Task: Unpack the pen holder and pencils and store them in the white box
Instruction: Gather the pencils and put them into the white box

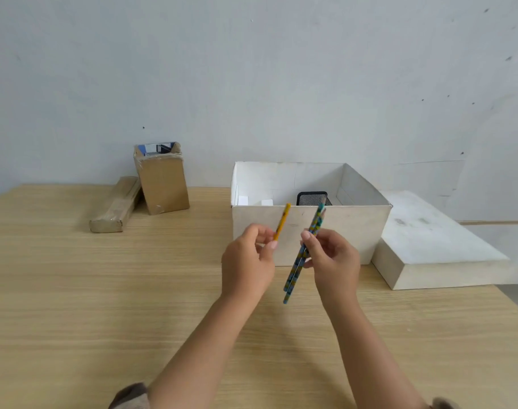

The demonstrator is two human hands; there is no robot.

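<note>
A pale wooden table fills the lower half of the view, set against a plain grey-white wall marked with a few dark specks. Toward the right of the table stands the open white box, and just beside its right wall lies its flat white lid, whose far right end is cut off by the frame edge. Inside the box, against the back, sits the black mesh pen holder; only its upper part shows above the front wall of the box.

At the back left of the table, an opened brown cardboard carton leans tilted, with blue and white print visible inside its mouth; no writing on it can be read. A long brown taped package lies touching its left side.

In front of the white box, both hands are raised above the table. The left hand pinches the lower end of a yellow pencil between thumb and fingertips. The right hand pinches two blue patterned pencils together near their middle, tips angled up toward the box. The print on the pencils is too small to make out.
</note>
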